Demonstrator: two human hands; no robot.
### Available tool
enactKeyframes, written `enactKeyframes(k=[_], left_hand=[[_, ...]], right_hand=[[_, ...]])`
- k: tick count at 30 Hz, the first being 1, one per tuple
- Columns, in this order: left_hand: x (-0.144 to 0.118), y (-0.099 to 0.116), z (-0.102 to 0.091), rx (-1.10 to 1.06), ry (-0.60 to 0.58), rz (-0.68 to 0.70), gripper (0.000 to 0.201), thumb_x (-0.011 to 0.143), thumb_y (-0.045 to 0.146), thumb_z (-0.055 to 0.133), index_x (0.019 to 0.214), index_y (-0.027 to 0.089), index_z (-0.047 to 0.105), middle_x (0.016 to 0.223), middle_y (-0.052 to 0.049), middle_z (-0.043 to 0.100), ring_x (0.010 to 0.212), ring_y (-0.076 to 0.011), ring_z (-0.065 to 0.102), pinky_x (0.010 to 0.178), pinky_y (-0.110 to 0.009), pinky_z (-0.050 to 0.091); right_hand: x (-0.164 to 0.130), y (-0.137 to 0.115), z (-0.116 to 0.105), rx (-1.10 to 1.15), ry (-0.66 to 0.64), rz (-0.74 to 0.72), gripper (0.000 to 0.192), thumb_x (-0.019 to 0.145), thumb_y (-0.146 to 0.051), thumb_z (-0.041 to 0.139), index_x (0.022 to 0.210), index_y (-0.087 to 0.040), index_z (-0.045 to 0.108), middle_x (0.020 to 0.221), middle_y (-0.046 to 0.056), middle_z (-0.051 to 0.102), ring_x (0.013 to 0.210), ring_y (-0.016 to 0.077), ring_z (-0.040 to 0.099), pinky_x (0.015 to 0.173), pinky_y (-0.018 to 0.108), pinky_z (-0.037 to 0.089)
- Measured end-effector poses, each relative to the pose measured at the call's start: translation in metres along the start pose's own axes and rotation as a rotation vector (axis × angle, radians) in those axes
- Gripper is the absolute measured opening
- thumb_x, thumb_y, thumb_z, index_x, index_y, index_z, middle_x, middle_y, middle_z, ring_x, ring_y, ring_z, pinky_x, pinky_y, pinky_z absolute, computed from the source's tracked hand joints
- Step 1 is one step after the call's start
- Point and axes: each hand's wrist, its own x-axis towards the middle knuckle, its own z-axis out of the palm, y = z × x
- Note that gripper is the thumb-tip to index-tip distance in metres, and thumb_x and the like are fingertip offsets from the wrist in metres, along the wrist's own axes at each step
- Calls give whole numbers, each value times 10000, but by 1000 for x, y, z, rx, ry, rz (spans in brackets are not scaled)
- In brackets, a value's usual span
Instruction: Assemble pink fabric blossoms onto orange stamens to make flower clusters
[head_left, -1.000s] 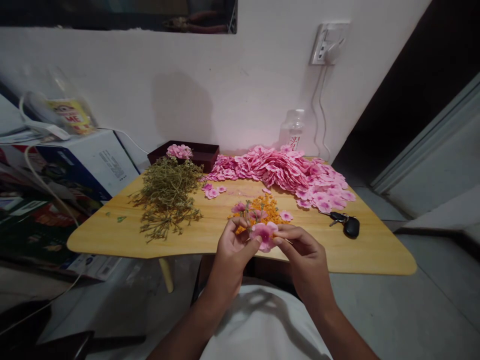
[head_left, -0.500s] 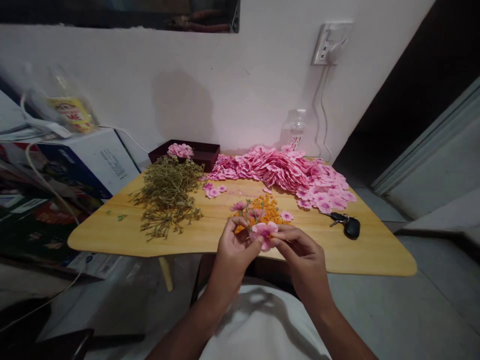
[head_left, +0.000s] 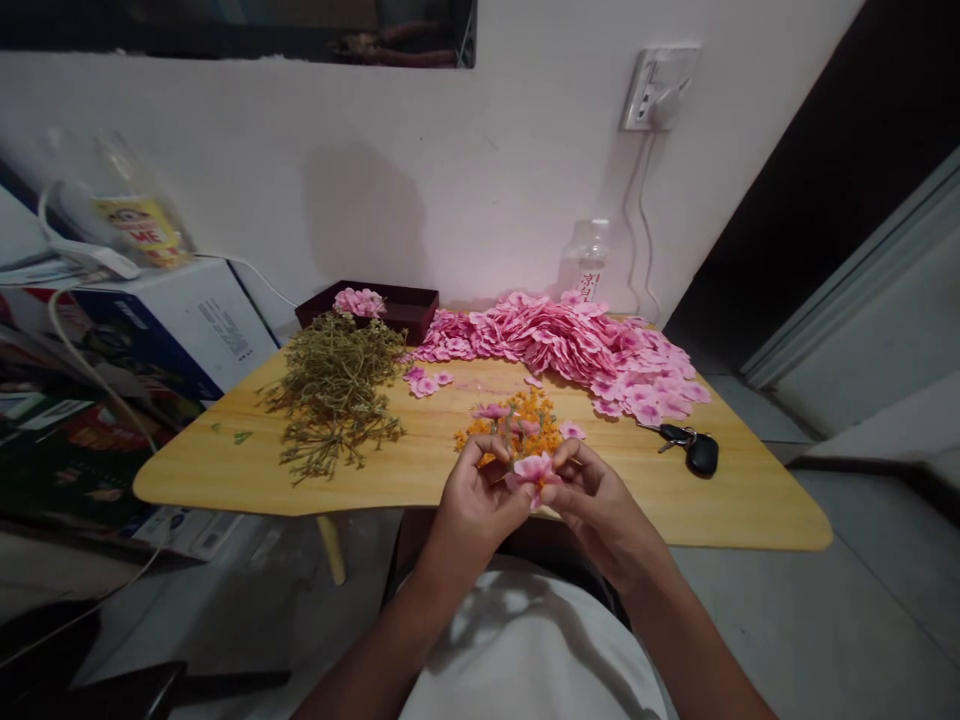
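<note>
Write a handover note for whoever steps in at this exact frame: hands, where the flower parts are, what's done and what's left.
Left hand: pinching a green stem sprig that already carries a pink bloom or two.
Right hand: fingertips on a pink flower, held against the sprig between both hands, over the table's near edge.
Supplies: orange centre pieces just beyond the hands; stem pile at left; large heap of pink petals at back right; dark tray with one pink cluster behind the stems.
Done: a few blooms on this sprig.
Left: seating this flower; most stems and petals unused.
</note>
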Motion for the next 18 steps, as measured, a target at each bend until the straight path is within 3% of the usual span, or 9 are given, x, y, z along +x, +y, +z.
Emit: enactKeyframes(k=[6, 12, 18], left_hand=[[4, 3, -4, -99, 39, -96, 256, 689, 244, 690, 832, 183, 486, 786, 16, 540, 695, -96, 548, 628, -191, 439], [13, 0, -15, -9, -114, -111, 369, 607, 163, 783, 814, 184, 478, 737, 35, 563, 689, -82, 554, 634, -177, 442], [14, -2, -16, 67, -100, -61, 363, 620, 191, 779, 779, 184, 452, 806, 26, 567, 662, -69, 551, 634, -184, 454]], right_hand=[[1, 0, -2, 60, -24, 112, 397, 547, -149, 822, 780, -220, 508, 718, -56, 594, 643, 82, 575, 610, 173, 475], [4, 4, -6, 76, -59, 103, 383, 581, -158, 808, 777, -216, 485, 724, -54, 621, 646, 92, 593, 635, 211, 503], [4, 4, -7, -22, -38, 22, 389, 580, -224, 816, 830, -227, 518, 795, -31, 609, 726, 114, 602, 641, 207, 499]])
